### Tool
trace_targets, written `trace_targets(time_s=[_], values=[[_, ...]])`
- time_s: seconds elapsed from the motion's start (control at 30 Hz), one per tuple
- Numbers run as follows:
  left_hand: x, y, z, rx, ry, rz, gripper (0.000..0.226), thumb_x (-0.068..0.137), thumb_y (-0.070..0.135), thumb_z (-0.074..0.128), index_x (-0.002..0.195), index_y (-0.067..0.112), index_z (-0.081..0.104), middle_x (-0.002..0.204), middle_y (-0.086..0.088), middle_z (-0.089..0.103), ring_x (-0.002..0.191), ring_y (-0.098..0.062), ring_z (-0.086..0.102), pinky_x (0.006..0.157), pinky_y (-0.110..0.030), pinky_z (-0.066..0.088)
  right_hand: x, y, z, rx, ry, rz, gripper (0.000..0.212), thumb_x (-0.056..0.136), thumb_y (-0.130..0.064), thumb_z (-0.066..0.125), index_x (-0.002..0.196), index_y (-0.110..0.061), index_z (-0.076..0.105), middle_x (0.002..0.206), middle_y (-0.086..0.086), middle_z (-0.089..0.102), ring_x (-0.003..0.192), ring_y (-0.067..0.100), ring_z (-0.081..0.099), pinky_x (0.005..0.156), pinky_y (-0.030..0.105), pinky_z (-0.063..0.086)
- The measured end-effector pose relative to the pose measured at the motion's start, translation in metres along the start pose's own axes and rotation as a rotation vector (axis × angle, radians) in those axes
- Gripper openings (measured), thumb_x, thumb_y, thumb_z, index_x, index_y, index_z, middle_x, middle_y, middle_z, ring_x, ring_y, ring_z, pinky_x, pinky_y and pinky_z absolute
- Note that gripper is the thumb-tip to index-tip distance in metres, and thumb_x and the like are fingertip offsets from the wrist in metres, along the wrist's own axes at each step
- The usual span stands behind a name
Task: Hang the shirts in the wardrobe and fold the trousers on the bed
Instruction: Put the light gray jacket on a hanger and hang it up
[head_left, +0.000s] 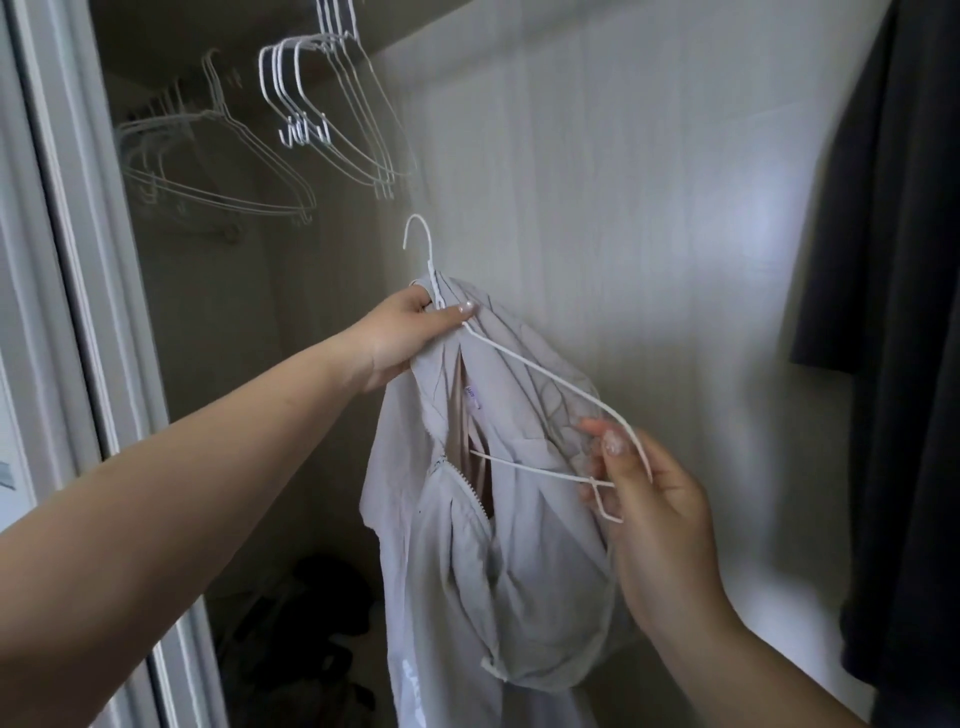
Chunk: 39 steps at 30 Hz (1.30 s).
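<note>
A pale grey zip-front shirt (467, 561) hangs bunched in front of the open wardrobe, with a white wire hanger (524, 364) partly inside its neck opening. My left hand (410, 332) grips the shirt's collar together with the hanger's neck, just below the hook. My right hand (644, 493) pinches the hanger's lower right corner, which sticks out of the fabric. The hanger's other end is hidden inside the shirt.
Several empty white wire hangers (332, 114) hang at the wardrobe's top, more showing in a mirrored sliding door (72, 260) at left. A dark garment (893, 312) hangs at right against the white wall. Dark items (322, 623) lie on the wardrobe floor.
</note>
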<state>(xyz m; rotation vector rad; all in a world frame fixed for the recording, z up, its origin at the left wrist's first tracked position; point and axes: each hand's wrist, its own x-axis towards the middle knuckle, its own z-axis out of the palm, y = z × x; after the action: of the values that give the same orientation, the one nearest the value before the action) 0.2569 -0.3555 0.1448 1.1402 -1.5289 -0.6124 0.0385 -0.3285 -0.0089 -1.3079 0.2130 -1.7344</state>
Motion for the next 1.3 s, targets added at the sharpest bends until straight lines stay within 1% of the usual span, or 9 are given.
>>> trace_targets(time_s=[0.13,0.27,0.43,0.57,0.63,0.73,0.87,1.07,1.3], values=[[0.000,0.000,0.005,-0.086,0.144,0.033,0.016,0.090,0.018,0.064,0.095,0.003,0.063,0.079,-0.005,0.073,0.071,-0.014,0.071,0.064,-0.024,0.056,-0.015,0.022,-0.002,0.228,0.045,0.163,0.041,0.064,-0.023,0.069,0.105,-0.023,0.063,0.091,-0.006,0.068,0.083,0.004,0.067,0.064,0.026,0.057],[-0.002,0.006,0.011,-0.112,0.207,0.072,0.014,0.092,0.014,0.062,0.099,0.002,0.064,0.082,-0.006,0.072,0.073,-0.016,0.071,0.066,-0.026,0.056,-0.034,0.052,0.004,-0.049,-0.128,0.306,0.038,0.079,-0.001,0.071,0.107,-0.024,0.061,0.104,-0.004,0.070,0.098,0.008,0.067,0.079,0.024,0.055],[-0.009,0.011,0.027,-0.052,0.216,0.056,0.010,0.091,0.014,0.063,0.095,0.006,0.060,0.088,-0.010,0.069,0.075,-0.018,0.069,0.072,-0.029,0.057,-0.019,0.055,0.029,-0.449,-0.498,0.291,0.074,0.065,-0.053,0.071,0.133,-0.041,0.044,0.130,-0.021,0.055,0.121,-0.003,0.050,0.104,0.026,0.040],[-0.016,0.011,0.020,0.029,0.299,0.039,0.029,0.092,0.016,0.061,0.108,-0.007,0.056,0.108,-0.024,0.065,0.096,-0.032,0.067,0.091,-0.042,0.054,-0.012,0.055,0.035,-0.572,-0.690,0.397,0.030,0.074,-0.037,0.071,0.103,-0.031,0.063,0.106,-0.010,0.070,0.100,0.004,0.065,0.096,0.034,0.050],[-0.020,0.007,0.008,0.157,0.372,0.052,0.031,0.092,0.019,0.060,0.108,-0.007,0.057,0.107,-0.024,0.062,0.097,-0.033,0.064,0.094,-0.043,0.051,-0.011,0.053,0.027,-0.701,-0.760,0.338,0.019,0.080,-0.032,0.070,0.095,-0.020,0.067,0.093,-0.010,0.071,0.088,0.001,0.066,0.085,0.028,0.053],[-0.029,-0.003,-0.013,0.334,0.461,0.082,0.017,0.092,0.021,0.058,0.092,0.004,0.057,0.085,-0.007,0.053,0.077,-0.017,0.052,0.071,-0.029,0.045,-0.001,0.042,0.007,-1.009,-0.822,0.214,0.030,0.082,-0.045,0.065,0.085,-0.016,0.062,0.068,-0.014,0.062,0.059,-0.005,0.058,0.057,0.020,0.044],[-0.035,-0.025,-0.035,0.433,0.519,0.045,0.016,0.093,0.022,0.056,0.083,0.011,0.050,0.073,0.002,0.045,0.066,-0.012,0.044,0.058,-0.022,0.036,0.016,0.032,-0.015,-1.191,-0.859,0.016,0.035,0.085,-0.051,0.057,0.095,-0.018,0.061,0.091,-0.002,0.069,0.087,0.014,0.062,0.079,0.033,0.049],[-0.038,-0.040,-0.048,0.666,0.555,0.005,0.029,0.093,0.018,0.052,0.068,0.015,0.039,0.068,0.001,0.041,0.064,-0.016,0.039,0.058,-0.030,0.031,0.034,0.020,-0.027,-1.335,-0.935,-0.202,0.032,0.089,-0.048,0.054,0.066,-0.031,0.039,0.062,-0.009,0.049,0.076,0.018,0.057,0.097,0.031,0.034],[-0.047,-0.043,-0.033,0.883,0.433,0.024,0.039,0.091,0.021,0.058,0.061,0.019,0.033,0.062,0.003,0.039,0.059,-0.018,0.038,0.054,-0.031,0.024,0.059,-0.006,-0.024,-1.411,-0.962,-0.451,0.023,0.093,-0.040,0.053,0.082,-0.022,0.060,0.083,-0.001,0.063,0.082,0.022,0.059,0.064,0.030,0.032]])
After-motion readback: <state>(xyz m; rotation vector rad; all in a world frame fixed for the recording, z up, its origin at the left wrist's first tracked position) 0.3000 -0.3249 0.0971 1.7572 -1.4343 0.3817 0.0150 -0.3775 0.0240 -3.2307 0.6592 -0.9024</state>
